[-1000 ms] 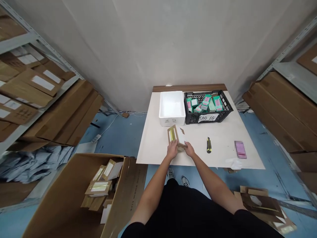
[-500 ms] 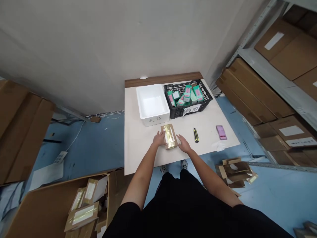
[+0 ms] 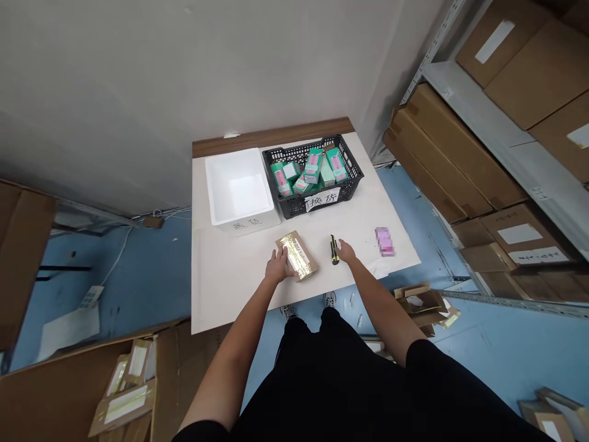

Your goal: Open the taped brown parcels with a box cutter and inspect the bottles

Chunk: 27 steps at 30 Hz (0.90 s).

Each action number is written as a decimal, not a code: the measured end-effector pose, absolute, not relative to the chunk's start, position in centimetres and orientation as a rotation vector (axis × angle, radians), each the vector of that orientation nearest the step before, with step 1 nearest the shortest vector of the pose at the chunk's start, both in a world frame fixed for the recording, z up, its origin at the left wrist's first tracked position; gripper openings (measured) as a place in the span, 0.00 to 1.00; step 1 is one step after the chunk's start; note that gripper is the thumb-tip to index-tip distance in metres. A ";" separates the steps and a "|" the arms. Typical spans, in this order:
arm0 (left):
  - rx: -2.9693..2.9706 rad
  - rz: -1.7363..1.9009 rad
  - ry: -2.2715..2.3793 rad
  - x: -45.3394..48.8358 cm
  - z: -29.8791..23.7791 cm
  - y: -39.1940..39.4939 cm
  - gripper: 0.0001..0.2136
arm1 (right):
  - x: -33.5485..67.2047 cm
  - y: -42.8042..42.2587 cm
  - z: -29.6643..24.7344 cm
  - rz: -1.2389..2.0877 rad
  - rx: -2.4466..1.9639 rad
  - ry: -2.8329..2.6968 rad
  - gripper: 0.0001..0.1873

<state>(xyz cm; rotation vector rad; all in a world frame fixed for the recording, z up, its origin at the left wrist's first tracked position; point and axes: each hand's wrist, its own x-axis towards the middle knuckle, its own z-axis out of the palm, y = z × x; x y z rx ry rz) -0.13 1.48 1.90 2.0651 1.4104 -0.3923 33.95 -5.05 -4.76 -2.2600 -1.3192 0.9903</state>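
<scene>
A flat brown cardboard package with a shiny window [image 3: 298,254] lies on the white table [image 3: 230,282]. My left hand [image 3: 277,267] rests on its left edge, fingers curled against it. My right hand [image 3: 346,250] has its fingers spread and reaches the black and yellow utility knife [image 3: 333,248], touching its right side. The knife lies flat on the table, just right of the package.
A white foam box [image 3: 238,190] and a black crate of green boxes [image 3: 309,175] stand at the table's back. A pink item [image 3: 384,240] lies right. Shelves with cartons [image 3: 464,166] stand right; an open carton of packages [image 3: 119,393] sits bottom left; cardboard scraps [image 3: 423,302] litter the floor.
The package was laid flat on the table. My right hand left it and moved right to the utility knife. The view swung to the right.
</scene>
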 end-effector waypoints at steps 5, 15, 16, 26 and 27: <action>2.060 -0.531 1.509 1.4 1.9 0.9 0.63 | 32.6 -4.5 -7.6 1.120 -2.459 -1.188 0.32; 2.074 -0.654 1.556 2.2 2.7 0.5 0.62 | 28.4 -0.9 -2.7 1.148 -2.165 -1.385 0.34; 2.067 -0.632 1.560 2.3 2.6 0.4 0.62 | 27.4 -0.6 -1.8 1.134 -2.043 -1.469 0.37; 1.934 -0.501 1.557 3.2 1.7 -0.1 0.64 | 19.3 0.4 3.1 1.083 -2.006 -1.946 0.35; 1.927 -0.497 1.552 3.1 1.6 -0.1 0.64 | 19.1 0.4 3.2 1.069 -2.018 -1.965 0.36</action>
